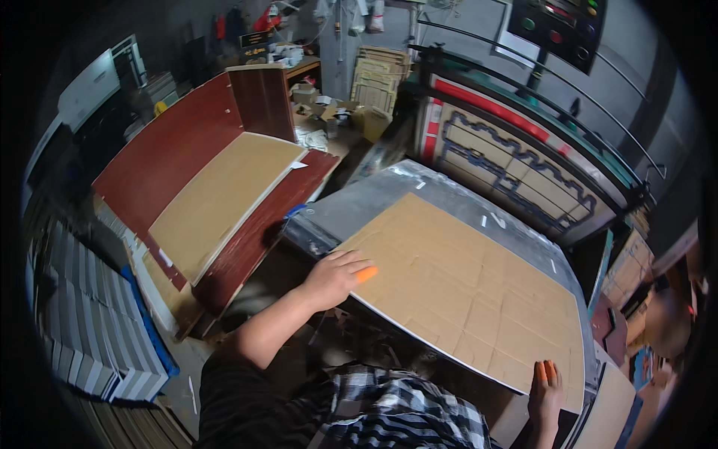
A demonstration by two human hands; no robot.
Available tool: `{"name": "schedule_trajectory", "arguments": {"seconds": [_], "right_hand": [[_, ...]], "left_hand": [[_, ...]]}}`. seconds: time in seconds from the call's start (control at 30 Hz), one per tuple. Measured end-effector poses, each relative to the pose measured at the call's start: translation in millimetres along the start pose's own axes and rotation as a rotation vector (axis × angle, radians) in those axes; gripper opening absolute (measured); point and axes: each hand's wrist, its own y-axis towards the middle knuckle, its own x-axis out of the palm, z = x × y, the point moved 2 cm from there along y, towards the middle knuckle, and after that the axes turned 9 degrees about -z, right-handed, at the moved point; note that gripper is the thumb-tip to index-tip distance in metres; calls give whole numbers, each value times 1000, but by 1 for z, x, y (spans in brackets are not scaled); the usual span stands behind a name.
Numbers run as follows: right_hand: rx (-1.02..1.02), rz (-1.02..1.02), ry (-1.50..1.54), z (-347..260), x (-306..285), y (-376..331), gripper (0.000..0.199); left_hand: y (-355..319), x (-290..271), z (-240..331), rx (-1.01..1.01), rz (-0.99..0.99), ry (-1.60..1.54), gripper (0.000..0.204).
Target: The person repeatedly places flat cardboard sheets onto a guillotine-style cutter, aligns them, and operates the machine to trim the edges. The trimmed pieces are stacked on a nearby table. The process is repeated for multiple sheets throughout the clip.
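A tan cardboard sheet (464,292) with faint crease lines lies on the grey metal bed (355,206) of a press. On its left corner rests my left hand (333,280), fingers stretched out, an orange cover on one digit. My right hand (547,396) lies at the near right edge of the sheet, two fingers in orange covers laid flat on top; its thumb is hidden. Facing the bed, a raised frame holds a cutting die (516,168) with dark strips on a pale board.
To the left, a dark red stand (179,168) carries another tan sheet (224,198). A stack of grey-white striped boards (101,314) stands at the lower left. Black guard rails (535,67) and a control panel (557,26) rise above the press. More boards (609,408) lean at the lower right.
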Motion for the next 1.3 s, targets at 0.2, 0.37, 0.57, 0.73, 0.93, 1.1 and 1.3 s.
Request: {"name": "schedule_trajectory", "arguments": {"seconds": [0.2, 0.37, 0.57, 0.73, 0.93, 1.1, 1.3], "right_hand": [[17, 29, -2, -42, -13, 0, 38], [27, 9, 101, -121, -29, 57, 43], [-396, 93, 271, -313, -59, 200, 59], [-812, 256, 123, -488, -56, 326, 43], [-835, 222, -123, -657, 66, 430, 46], [-938, 195, -130, -697, 146, 352, 50], [-1217, -315, -68, -614, 144, 214, 46]], "left_hand": [[48, -47, -54, 114, -175, 65, 36], [42, -139, -137, 130, -14, 282, 28], [-172, -301, -208, -333, 132, 348, 44], [-365, -278, -226, -711, 340, 649, 45], [-487, -67, -270, -996, 549, 682, 26], [-432, 96, -327, -1415, 266, 353, 30], [-381, 131, -340, -1326, 69, 267, 33]]}}
